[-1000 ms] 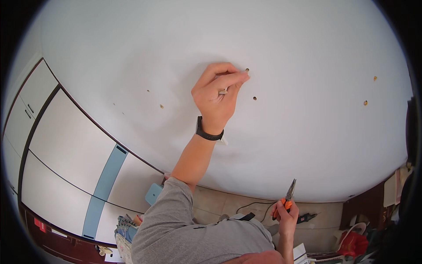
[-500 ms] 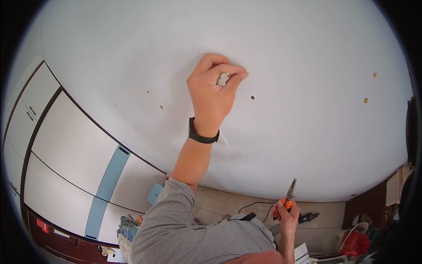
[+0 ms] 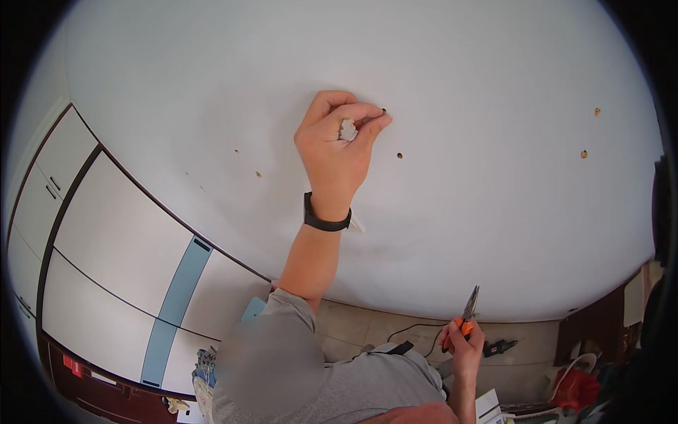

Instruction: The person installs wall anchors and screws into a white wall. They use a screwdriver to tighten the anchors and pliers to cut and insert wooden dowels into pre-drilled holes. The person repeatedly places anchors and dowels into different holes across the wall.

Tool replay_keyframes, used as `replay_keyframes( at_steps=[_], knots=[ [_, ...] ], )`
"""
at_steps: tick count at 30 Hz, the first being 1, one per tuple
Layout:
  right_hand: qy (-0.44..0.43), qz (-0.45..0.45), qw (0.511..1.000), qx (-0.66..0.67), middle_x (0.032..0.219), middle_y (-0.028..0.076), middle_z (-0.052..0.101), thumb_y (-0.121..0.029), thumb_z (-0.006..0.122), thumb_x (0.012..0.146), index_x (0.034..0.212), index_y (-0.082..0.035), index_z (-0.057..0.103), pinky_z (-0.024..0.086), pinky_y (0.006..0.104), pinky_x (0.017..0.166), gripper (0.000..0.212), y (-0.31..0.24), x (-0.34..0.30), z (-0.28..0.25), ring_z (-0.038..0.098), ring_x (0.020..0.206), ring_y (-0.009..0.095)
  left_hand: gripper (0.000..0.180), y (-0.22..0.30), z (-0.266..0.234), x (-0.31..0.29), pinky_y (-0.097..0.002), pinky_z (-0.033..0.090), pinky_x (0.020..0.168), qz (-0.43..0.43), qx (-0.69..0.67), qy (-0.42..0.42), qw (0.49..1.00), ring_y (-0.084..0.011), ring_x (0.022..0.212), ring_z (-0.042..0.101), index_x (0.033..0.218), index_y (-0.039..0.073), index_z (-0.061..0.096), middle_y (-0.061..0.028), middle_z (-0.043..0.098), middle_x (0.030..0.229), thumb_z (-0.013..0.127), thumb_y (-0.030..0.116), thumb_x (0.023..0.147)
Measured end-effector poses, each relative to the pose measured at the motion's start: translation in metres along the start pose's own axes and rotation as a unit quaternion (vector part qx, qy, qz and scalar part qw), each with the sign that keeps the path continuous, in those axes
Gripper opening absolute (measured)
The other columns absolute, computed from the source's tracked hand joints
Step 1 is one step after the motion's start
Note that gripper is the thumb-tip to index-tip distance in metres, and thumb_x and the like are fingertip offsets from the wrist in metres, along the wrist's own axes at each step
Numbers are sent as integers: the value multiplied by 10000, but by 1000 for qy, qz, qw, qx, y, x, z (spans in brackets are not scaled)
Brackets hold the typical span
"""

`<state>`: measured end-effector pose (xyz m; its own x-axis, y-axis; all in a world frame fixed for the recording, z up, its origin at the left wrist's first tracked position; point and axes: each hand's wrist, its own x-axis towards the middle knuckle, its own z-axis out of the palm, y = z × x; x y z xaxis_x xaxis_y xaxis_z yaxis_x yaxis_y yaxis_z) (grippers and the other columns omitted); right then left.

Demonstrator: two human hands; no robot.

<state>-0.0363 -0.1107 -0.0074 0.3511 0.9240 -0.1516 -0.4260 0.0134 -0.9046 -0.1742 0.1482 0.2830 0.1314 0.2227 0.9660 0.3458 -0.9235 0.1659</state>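
Note:
My left hand (image 3: 335,141) is raised against the white wall (image 3: 494,71), with a black band on the wrist. Its fingers are curled around a small jagged white piece (image 3: 347,130), whose kind I cannot make out. Thumb and forefinger tips touch the wall beside a dark hole (image 3: 383,111), slightly parted. Another dark hole (image 3: 400,155) sits just right of and below them. Low on the right, my right hand (image 3: 463,344) grips needle-nose pliers (image 3: 472,305) by the orange handles, jaws pointing up.
More holes mark the wall, including a brown-rimmed one (image 3: 584,154) at right. White cabinets (image 3: 120,233) with a blue strip (image 3: 182,283) stand left. A corded dark tool (image 3: 501,347) lies on the tiled floor (image 3: 526,332); a red object (image 3: 578,389) is at lower right.
My left thumb and forefinger have parted a little and shifted slightly left, and a dark hole now shows at their tips. The right hand still holds the pliers.

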Motion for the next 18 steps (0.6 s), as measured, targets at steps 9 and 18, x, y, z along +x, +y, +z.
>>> replay_keyframes(
  at_steps=[9,18],
  knots=[
    [-4,5,1000,-3,720,68,649,-113,592,1023,967,-48,589,304,216,456,86,-3,-3,2,549,543,81,158,4,4,-1,-287,423,565,-19,-6,16,1000,-145,682,563,804,34,765,-32,629,884,878,-53,736],
    [-3,26,1000,9,708,62,642,-76,620,1007,951,-23,582,425,242,567,86,-13,-10,6,560,598,93,133,-1,5,-2,-275,441,577,4,24,25,999,-124,676,591,833,3,784,-28,654,913,880,-37,749]
  ],
)
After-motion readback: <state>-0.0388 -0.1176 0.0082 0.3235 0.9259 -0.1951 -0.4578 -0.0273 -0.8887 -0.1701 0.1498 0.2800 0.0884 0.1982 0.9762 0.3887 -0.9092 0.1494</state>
